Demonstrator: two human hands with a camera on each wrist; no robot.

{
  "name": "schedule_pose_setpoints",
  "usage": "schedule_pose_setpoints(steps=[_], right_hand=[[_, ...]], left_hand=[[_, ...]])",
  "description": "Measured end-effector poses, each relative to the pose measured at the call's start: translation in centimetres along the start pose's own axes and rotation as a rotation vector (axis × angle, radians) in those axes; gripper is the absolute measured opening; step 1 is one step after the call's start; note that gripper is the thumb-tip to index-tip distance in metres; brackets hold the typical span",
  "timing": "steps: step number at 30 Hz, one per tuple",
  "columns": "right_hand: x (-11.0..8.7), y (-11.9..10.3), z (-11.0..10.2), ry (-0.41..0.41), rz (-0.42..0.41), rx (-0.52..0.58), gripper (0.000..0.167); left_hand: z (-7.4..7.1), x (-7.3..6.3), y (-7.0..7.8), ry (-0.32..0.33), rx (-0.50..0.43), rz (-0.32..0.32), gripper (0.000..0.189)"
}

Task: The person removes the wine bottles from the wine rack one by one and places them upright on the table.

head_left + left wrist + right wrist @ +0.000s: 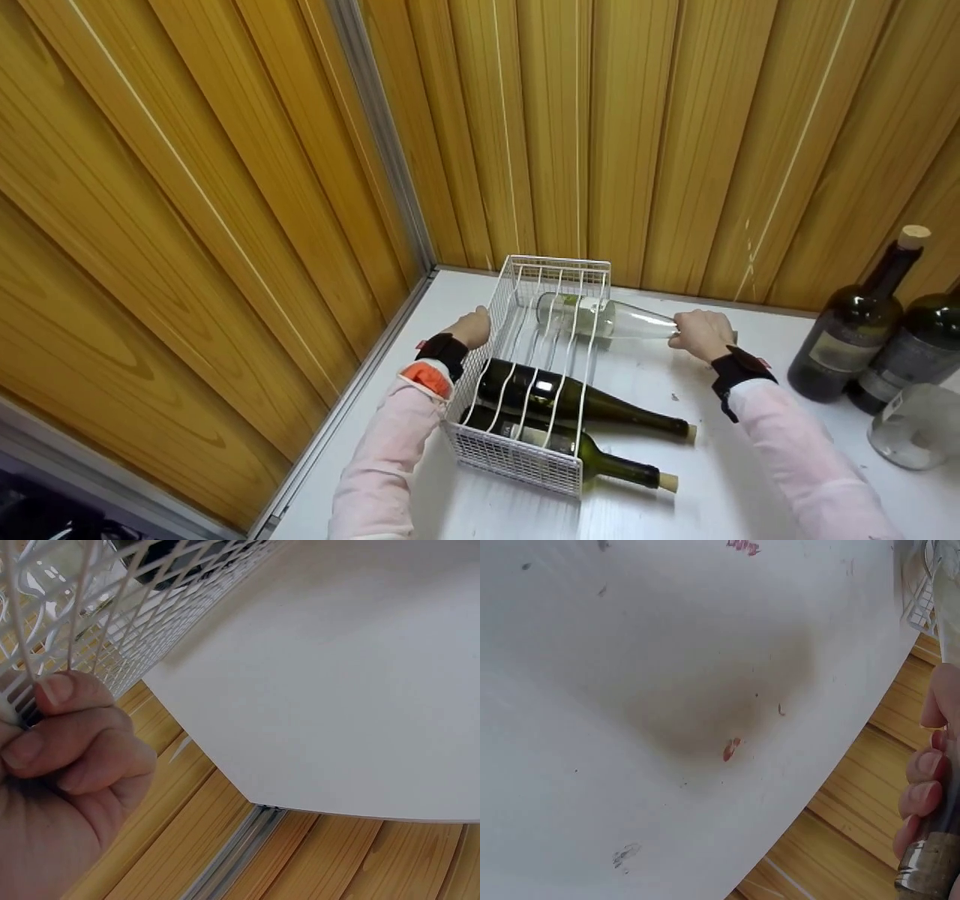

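A white wire basket [517,450] lies on the table with curved wires across its open side. My left hand [471,328] grips its far-left mesh wall; in the left wrist view the fingers [112,754] curl at the wires. My right hand [703,334] holds a clear glass bottle [637,321] by the neck, its base inside the basket's far end. In the right wrist view the fingers [922,795] wrap the neck, whose cork end [928,866] shows below them. Two dark green corked bottles, one [600,405] above the other [611,466], lie in the basket with necks sticking out rightward.
Two dark corked wine bottles, one in front [847,337] and one behind [919,345], stand upright at the right. A clear glass bottle [911,431] is near them. Wood-panelled walls [630,150] border the white table [637,510] at the back and left.
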State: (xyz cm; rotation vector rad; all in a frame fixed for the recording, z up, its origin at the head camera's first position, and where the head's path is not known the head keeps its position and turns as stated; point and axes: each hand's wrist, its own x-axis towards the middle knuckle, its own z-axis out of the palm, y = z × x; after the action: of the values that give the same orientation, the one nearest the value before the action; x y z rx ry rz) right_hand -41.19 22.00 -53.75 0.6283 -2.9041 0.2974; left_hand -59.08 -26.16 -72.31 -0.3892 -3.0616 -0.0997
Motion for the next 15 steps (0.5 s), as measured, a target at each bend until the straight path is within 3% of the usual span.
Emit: schedule_pose_setpoints(steps=[6,7,9,11,12,15], right_hand=[[-1.3,1.2,-2.2,0.052,-0.033,-0.042,0.024],[-1.5,1.4,-2.5,0.056,-0.037,-0.051,0.024],[-1.9,2.0,-3.3,0.055,-0.040,-0.070,0.023],[-2.2,2.4,-4.1,0.037,-0.035,-0.091,0.022],[-2.3,2.6,-4.5,0.026,-0.033,-0.100,0.021],[-2.7,3.0,-5.9,0.004,-0.027,-0.131,0.017]], left_hand=[[2.4,2.0,-1.7,0.001,0.003,0.009,0.025],[1.7,1.6,-1.3,0.001,-0.006,0.009,0.024],[-2.4,-1.1,1.1,-0.002,-0.035,0.014,0.021],[-5.1,-2.8,2.7,0.013,-0.062,0.026,0.020],[-6.1,-3.4,3.3,-0.013,-0.098,0.001,0.021],[-7.0,-4.0,3.9,0.000,-0.122,0.007,0.022]])
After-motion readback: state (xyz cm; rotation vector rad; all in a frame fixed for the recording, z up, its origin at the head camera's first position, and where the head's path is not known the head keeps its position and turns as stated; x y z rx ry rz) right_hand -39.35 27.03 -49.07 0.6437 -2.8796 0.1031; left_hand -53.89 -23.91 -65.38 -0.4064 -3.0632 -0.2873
